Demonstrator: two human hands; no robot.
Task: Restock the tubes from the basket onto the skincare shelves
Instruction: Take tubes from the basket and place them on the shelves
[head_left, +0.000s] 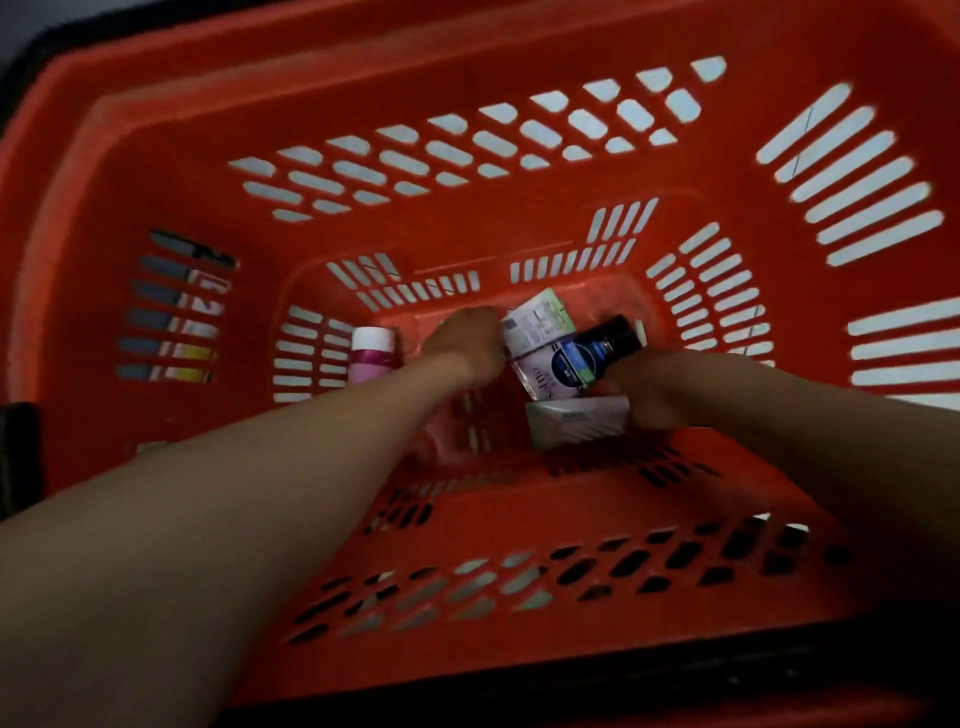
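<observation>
"Where are the tubes?"

"Down at the bottom of the red basket (130, 171). Four lie in a heap in the middle. One lies alone by the left wall."

"What is the person doing?"

"Both arms reach in. The left hand (467, 343) touches the white and green tube (540, 322). The right hand (649, 389) sits on the near end of the dark blue tube (597, 351), just beside the white pack (576, 421)."

"Is either hand holding one?"

"It is too blurry to tell. The fingers are hidden, so it could be a hold or just a touch."

"How would a tube feel?"

"Probably light. The sides look soft and would squash if pressed hard. The skin looks smooth, so it may slip. The best place to hold looks like the fat middle, or the hard cap. The flat end is thin and would slide out."

"How many are there?"

"One pink tube (371, 356) with a white cap. One white and green tube. One dark blue tube. One pale tube (535, 376) under the blue one. One white pack, which may be a box. That makes five things, two hands and one basket."
</observation>
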